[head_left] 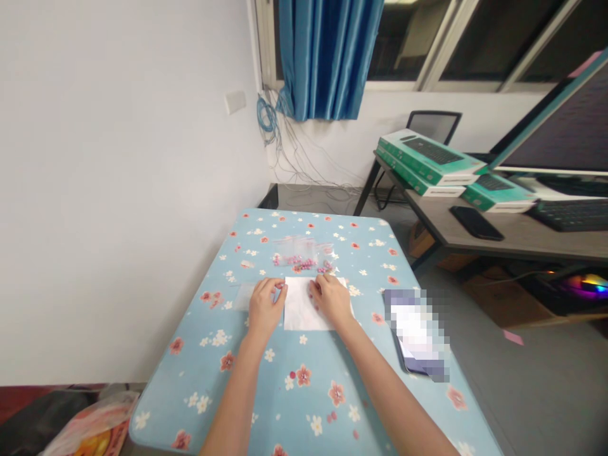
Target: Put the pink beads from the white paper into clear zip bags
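A white sheet of paper (304,313) lies flat on the flowered tablecloth between my hands. My left hand (266,305) is at its left edge, thumb and forefinger drawn together; what they pinch, if anything, is too small to tell. Under and beside that hand lies a clear plastic bag (243,297). My right hand (332,299) rests on the paper's right part with curled fingers, their tips close together; anything in them is hidden. Just beyond the paper are clear plastic bags (304,247) with small pink beads (306,263) in them.
A phone (420,332), its screen blurred out, lies at the table's right side. Keyboard boxes (427,158), a black phone (475,223) and a monitor (560,126) are on the desk at right. A wall (118,190) borders the table's left. Plastic bags (95,424) sit at lower left.
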`<act>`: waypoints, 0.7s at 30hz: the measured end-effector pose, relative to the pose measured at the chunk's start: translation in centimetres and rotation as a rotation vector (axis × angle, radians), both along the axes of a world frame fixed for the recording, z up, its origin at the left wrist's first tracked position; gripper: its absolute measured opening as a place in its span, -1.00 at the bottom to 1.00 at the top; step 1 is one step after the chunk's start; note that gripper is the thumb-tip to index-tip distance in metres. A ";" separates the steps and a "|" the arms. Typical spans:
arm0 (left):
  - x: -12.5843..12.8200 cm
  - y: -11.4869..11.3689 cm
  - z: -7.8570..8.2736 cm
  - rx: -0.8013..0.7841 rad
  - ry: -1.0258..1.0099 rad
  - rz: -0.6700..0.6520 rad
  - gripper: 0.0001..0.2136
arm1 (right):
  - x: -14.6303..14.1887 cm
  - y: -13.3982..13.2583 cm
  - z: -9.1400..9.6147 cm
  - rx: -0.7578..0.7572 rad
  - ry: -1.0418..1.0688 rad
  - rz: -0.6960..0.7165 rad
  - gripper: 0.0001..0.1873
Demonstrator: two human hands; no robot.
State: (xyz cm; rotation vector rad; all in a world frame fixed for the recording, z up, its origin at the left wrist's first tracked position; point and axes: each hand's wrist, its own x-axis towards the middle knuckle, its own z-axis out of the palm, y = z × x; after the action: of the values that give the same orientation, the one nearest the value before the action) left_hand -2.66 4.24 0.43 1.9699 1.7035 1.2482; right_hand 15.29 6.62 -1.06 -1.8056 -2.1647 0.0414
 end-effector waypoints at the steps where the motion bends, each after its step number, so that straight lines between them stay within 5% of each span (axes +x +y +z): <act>1: 0.0 0.0 0.0 0.002 0.000 -0.001 -0.92 | 0.0 0.0 -0.1 0.013 0.000 0.004 -0.75; 8: 0.1 0.0 0.2 0.025 -0.001 -0.010 -0.92 | 0.2 -0.3 1.0 0.063 0.187 -0.032 -0.70; 14: 0.0 -0.2 0.7 0.025 -0.011 0.007 -0.91 | 2.6 -2.7 3.0 -0.232 0.316 0.135 -0.75; 21: 0.0 -0.4 1.0 0.024 -0.006 -0.011 -0.90 | 3.5 -4.6 3.5 -0.343 0.231 0.214 -0.87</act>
State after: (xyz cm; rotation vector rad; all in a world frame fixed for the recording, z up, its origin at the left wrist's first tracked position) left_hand -2.63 3.88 1.41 1.9842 1.6798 1.2760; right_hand 18.81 2.01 2.44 -1.6245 -2.2722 0.6726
